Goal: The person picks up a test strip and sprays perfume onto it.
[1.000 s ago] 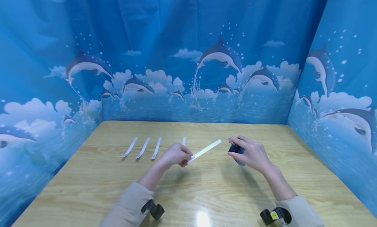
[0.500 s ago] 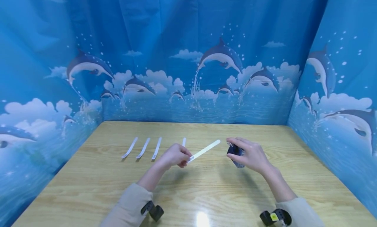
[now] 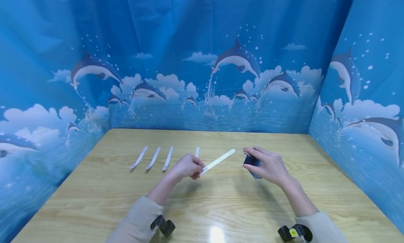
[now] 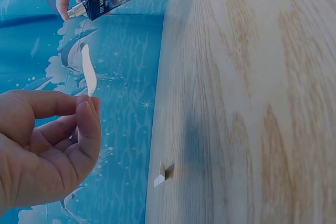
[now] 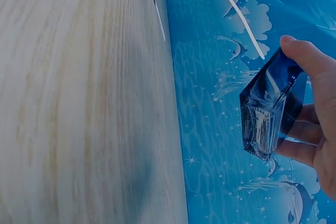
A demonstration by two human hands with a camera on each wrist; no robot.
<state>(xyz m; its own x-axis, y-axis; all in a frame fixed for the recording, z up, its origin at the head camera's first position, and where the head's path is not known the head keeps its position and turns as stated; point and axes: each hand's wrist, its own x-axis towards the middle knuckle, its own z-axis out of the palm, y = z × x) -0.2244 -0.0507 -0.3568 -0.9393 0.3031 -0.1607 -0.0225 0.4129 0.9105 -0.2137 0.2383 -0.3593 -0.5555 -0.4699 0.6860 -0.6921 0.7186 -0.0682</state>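
paper strip (image 3: 218, 161) | long axis up-right | tip toward perfume bottle (image 3: 252, 162)

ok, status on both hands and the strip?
Left hand pinches white paper strip, raised off table. Right hand grips dark blue spray bottle, nozzle toward strip tip. Nothing between them.

The head view looks forward and down over the wooden table (image 3: 221, 201) from the person's side. Each wrist view sits close above that table, tilted sideways, and both share its far edge against the blue backdrop (image 4: 121, 129).
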